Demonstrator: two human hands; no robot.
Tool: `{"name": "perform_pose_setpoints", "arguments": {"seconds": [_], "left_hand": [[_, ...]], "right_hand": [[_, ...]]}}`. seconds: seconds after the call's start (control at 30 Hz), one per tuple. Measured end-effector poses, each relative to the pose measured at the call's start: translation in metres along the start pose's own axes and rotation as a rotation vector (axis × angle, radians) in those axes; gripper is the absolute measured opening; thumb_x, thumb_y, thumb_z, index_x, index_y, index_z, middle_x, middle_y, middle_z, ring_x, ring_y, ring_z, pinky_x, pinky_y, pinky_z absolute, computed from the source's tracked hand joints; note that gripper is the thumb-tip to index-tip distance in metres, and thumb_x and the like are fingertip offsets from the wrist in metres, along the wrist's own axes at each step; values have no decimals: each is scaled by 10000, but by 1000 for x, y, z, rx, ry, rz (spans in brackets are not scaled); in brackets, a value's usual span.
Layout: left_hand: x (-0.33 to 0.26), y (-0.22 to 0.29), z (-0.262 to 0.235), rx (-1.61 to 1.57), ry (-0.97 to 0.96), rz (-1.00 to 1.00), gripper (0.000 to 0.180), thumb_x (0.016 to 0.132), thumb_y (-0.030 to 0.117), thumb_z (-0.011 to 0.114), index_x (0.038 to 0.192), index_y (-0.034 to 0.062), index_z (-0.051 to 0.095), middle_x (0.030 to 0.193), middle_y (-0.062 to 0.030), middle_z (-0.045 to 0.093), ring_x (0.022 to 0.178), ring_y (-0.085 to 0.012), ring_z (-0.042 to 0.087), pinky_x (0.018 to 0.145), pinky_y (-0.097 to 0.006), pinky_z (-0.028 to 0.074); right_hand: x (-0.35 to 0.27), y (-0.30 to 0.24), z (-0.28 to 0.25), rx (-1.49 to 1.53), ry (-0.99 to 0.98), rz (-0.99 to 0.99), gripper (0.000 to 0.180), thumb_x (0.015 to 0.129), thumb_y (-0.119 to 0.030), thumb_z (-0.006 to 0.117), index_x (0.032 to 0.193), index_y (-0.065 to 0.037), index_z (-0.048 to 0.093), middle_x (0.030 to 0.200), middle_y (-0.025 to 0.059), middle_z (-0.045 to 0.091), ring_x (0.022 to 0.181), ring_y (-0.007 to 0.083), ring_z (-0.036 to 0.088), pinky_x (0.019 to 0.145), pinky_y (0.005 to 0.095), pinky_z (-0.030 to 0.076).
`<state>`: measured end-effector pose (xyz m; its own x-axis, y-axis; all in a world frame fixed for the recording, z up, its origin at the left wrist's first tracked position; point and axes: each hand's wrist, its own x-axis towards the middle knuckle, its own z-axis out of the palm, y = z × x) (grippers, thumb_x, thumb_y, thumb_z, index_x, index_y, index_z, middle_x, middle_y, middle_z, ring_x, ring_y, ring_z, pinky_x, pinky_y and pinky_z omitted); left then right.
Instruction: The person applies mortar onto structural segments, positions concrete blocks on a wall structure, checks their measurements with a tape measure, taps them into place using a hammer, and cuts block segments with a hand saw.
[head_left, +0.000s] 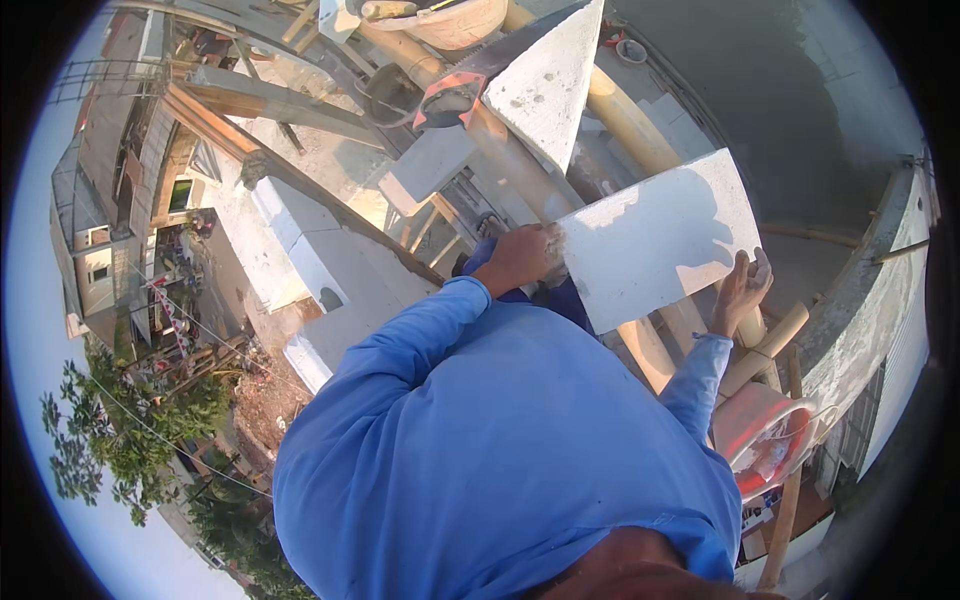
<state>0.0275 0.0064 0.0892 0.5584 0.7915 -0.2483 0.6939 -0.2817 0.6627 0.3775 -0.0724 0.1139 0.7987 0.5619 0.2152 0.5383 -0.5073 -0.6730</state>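
I hold a white lightweight concrete block [655, 240] in front of my chest, high above the ground. My left hand [520, 258] grips its left edge, fingers wrapped around the corner. My right hand [745, 288] presses against its lower right edge, fingers spread up along the side. Both my sleeves are blue. The block is tilted, its broad face dusty and partly in shadow.
A triangular cut piece of white block [550, 80] lies just beyond, beside a hand saw with an orange and black handle [450, 100]. Bamboo poles [630, 120] run under the blocks. A red plastic chair [765, 440] is at lower right, a block wall [320, 270] at left, the ground far below.
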Motion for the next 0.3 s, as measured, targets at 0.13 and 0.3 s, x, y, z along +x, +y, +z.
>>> {"name": "perform_pose_setpoints", "arguments": {"seconds": [0.13, 0.3], "left_hand": [[-64, -52, 9, 127, 5, 55, 393, 810, 236, 583, 1158, 53, 572, 997, -194, 637, 925, -342, 617, 827, -431, 488], [-61, -96, -55, -27, -677, -444, 632, 774, 245, 631, 1359, 129, 425, 1316, -230, 468, 1225, -328, 448, 988, -405, 393]], "right_hand": [[3, -65, 39, -70, -118, -196, 423, 792, -319, 625, 1105, -34, 605, 834, 109, 530, 853, 273, 497, 784, 419, 413], [2, -68, 114, -351, -255, -206, 515, 761, -432, 650, 1165, -119, 589, 1093, 135, 529, 996, 278, 475, 915, 444, 352]]}}
